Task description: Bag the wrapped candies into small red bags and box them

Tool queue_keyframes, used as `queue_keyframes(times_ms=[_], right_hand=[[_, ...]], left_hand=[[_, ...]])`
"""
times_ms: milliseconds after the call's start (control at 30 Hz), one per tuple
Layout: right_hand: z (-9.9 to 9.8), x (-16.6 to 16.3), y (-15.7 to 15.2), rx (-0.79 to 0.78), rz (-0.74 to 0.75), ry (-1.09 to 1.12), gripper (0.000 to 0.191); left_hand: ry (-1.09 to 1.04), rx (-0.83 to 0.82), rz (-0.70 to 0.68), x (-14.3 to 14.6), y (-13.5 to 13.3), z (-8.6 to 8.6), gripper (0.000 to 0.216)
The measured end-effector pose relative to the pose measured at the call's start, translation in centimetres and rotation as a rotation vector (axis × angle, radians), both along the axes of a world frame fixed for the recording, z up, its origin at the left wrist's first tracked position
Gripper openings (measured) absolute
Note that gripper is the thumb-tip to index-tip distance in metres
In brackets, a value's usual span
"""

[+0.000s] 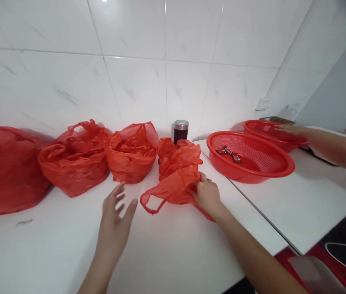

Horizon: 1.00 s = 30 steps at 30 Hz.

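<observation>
Pinching a limp red plastic bag (174, 188) that spreads leftward from its grip, the right hand (207, 194) seems to hold the edge, fingertips partly hidden. Further left of that grip, the left hand (115, 220) hovers over the worktop (160, 253), fingers spread wide; beyond and right of the grip sits a red colander (249, 175).

You were indoors, whether kitchen or workroom was unclear: a white tabletop (167, 253) lay beneath your left hand (115, 220), marbled wall tiles (136, 87) beyond.
</observation>
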State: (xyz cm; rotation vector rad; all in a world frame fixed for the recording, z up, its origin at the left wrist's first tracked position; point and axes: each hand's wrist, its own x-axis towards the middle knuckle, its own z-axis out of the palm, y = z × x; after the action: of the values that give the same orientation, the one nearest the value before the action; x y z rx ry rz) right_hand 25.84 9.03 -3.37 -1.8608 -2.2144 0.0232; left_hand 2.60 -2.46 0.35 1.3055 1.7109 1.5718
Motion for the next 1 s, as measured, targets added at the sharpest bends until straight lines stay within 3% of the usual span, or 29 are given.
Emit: queue_keyframes(times_ms=[67,167,233,333,433,533,667,733,800,867,933,1000], right_hand=[[0.4,0.1,-0.7,-0.014,0.030,-0.007,0.026],[1.3,-0.7,-2.6,-0.011,0.119,-0.006,0.036],[1.7,-1.1,-3.7,-0.019,0.259,0.010,0.053],[1.9,-0.2,-4.6,-0.059,0.436,-0.010,0.078],[2.2,2.5,-4.3,-0.127,0.371,-0.144,0.074],[3.7,5.7,-4.0,-0.209,0.276,-0.209,0.069],[7.8,8.7,-4.1,-0.352,0.506,0.086,0.062],[9.6,9.9,-3.6,-0.309,0.577,0.281,0.053],[10.5,11.3,-2.5,-0.122,0.439,0.315,0.048],[10.4,12.6,-1.2,0.005,0.169,0.164,0.050],[9.8,13.5,-0.2,-0.022,-0.026,-0.012,0.049],[9.4,13.8,0.0,-0.083,-0.072,-0.078,0.043]], left_hand=[[0.454,0.213,0.036,2.3,-0.7,0.1,0.040],[0.957,0.328,-0.151,5.8,-0.4,-0.3,0.021],[1.135,0.188,-0.165,6.4,1.1,-1.0,0.022],[1.223,-0.180,-0.125,3.9,4.3,-1.7,0.037],[1.206,-0.348,-0.082,-0.5,5.7,-1.5,0.045],[1.207,-0.407,-0.055,-3.1,4.6,-0.3,0.048],[1.126,-0.462,-0.233,-2.9,1.8,1.5,0.062],[0.969,-0.395,-0.346,-2.5,0.5,2.2,0.063],[0.785,-0.327,-0.474,-2.4,-0.8,2.7,0.060],[0.599,-0.319,-0.591,-2.6,-2.1,2.6,0.058],[0.412,-0.370,-0.675,-3.0,-3.3,2.1,0.058],[0.240,-0.415,-0.746,-3.4,-4.1,1.3,0.054]])
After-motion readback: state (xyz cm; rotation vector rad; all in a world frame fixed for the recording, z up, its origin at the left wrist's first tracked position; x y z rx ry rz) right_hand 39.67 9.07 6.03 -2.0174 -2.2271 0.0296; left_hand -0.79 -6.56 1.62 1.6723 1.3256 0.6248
